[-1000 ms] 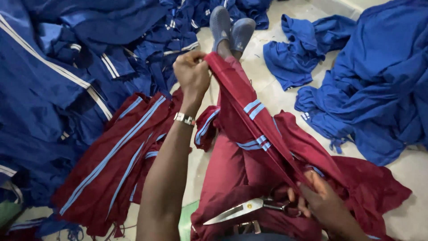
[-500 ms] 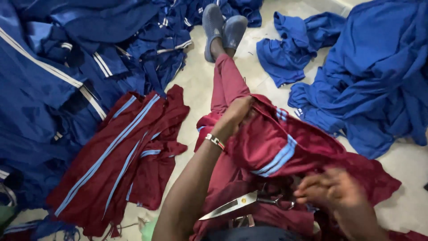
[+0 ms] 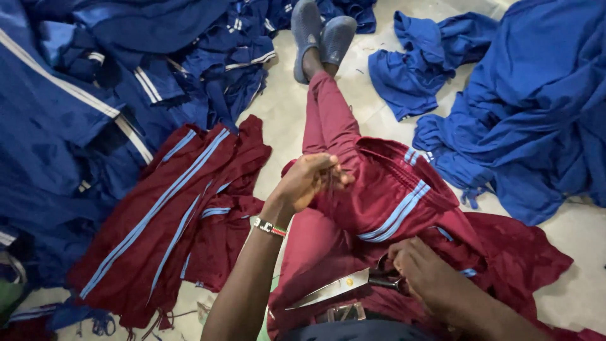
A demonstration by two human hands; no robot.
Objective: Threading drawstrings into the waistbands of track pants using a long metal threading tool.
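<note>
Left hand [image 3: 307,182] reaches forward, fingers pinched; right hand [image 3: 424,273] (near the lap) curls closed.

maroon garment [image 3: 404,196]: light-blue stripes | heaped clothes [image 3: 543,107]: blue | shoes [image 3: 322,35]: grey

Bare floor strip [image 3: 278,113] open from upper centre toward the middle, blue garment heap [image 3: 95,82] blocking the upper left, maroon striped trousers [image 3: 170,221] spread lower left, blue pile [image 3: 536,120] filling the right, outstretched legs [image 3: 328,120] crossing the centre.
</note>
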